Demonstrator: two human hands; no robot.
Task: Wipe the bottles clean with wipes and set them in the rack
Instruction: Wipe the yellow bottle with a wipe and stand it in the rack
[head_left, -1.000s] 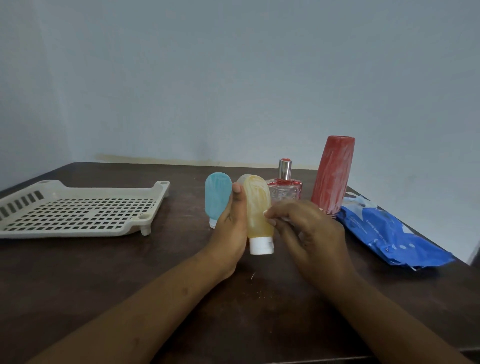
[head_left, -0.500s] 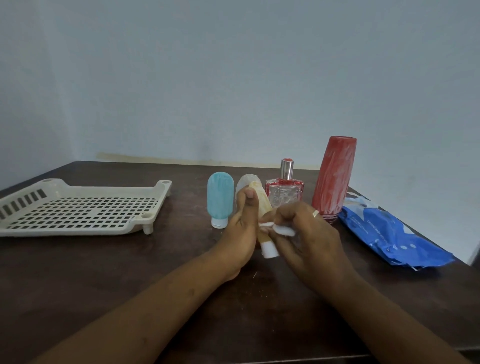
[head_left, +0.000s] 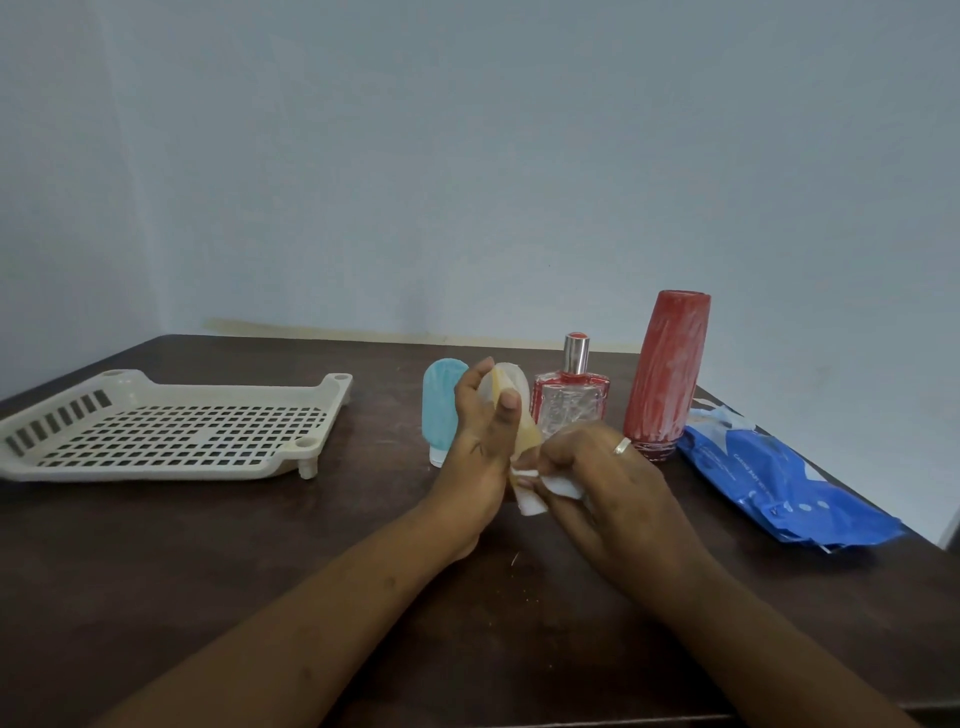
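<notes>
Dark table (head_left: 208, 571); yellow bottle (head_left: 525, 434) (mostly hidden) behind left hand (head_left: 478, 447), wipe (head_left: 558, 483)

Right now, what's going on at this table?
A person is wiping the yellow bottle. The left hand holds it cap-down above the table, while the right hand pinches a white wipe against its lower end. The blue bottle, perfume bottle and red bottle stand just behind. No bottle is in the rack at the left yet. The blue wipes pack lies at the right.
</notes>
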